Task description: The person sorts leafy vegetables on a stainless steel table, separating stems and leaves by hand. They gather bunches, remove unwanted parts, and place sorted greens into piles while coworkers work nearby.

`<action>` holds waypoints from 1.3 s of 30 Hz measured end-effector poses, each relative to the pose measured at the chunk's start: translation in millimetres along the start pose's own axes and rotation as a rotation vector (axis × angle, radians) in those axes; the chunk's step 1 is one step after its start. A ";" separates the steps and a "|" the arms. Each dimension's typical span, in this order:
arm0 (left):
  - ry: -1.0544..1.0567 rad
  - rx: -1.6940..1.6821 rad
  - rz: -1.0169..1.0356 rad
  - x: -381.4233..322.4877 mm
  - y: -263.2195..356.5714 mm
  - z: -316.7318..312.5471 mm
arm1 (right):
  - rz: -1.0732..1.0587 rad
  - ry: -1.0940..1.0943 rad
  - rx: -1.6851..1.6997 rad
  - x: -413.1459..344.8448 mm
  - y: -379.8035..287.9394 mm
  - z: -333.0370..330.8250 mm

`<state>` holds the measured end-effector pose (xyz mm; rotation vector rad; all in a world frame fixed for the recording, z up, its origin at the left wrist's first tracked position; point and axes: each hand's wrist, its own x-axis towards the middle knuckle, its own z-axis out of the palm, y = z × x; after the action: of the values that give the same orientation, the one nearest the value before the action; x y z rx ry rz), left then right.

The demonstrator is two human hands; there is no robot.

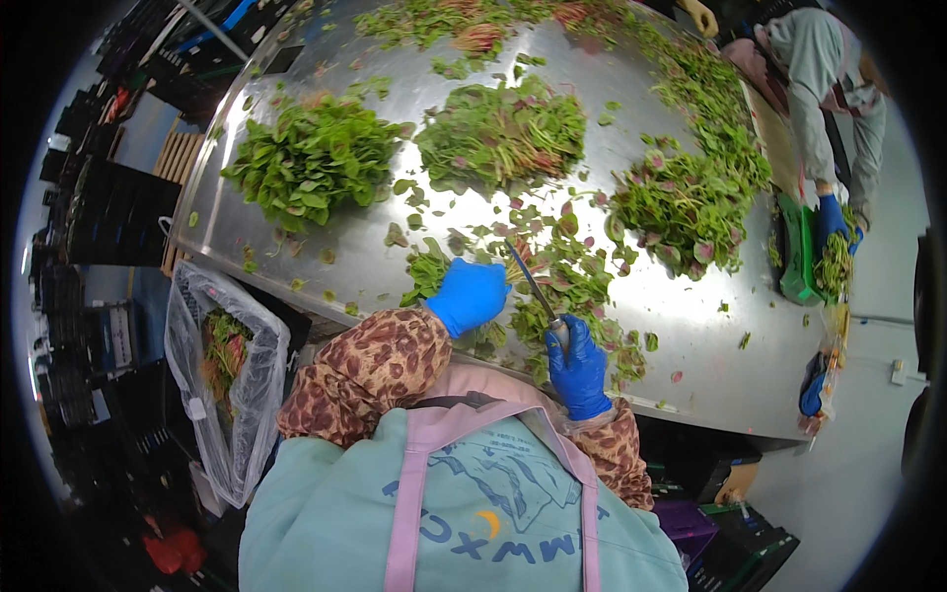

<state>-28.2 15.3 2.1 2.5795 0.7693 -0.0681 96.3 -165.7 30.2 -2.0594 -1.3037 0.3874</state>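
Observation:
My left hand (471, 296), in a blue glove, is closed around a small bunch of red-stemmed leafy greens (427, 272). The leaves stick out on its left, and thin pinkish stems (524, 257) show to its right. A knife (531, 281) with a narrow blade is gripped by its handle in my right hand (579, 366), also gloved in blue. Its blade slants up and left, over or beside the stems; whether it touches them I cannot tell. Loose leaves and sprigs (570, 285) lie around both hands on the metal table (740, 362).
Beyond my hands lie a leafy heap (314, 159), a middle pile (503, 137) and a right pile (684, 207). A lined bin (177, 325) with plant scraps stands at left. At right, a co-worker's gloved hands (832, 222) hold greens by a green crate (797, 251).

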 end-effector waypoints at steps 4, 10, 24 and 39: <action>-0.018 0.082 0.047 15.9 26.1 9.6 | 0.057 0.073 -0.049 -11.6 25.3 -8.6; 0.007 0.212 0.099 29.9 56.2 22.4 | 0.143 -0.014 -0.129 -19.9 53.5 -14.3; -0.074 -0.606 -0.406 50.0 63.6 -17.4 | 0.308 0.072 0.113 -25.2 95.7 -34.7; -0.612 -1.446 -0.143 32.9 86.8 -25.1 | 0.027 0.021 0.227 12.5 99.8 -29.0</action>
<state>43.7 -21.8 54.0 1.0342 0.4467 -0.2276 187.0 -193.8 -13.9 -1.8879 -1.1632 0.5003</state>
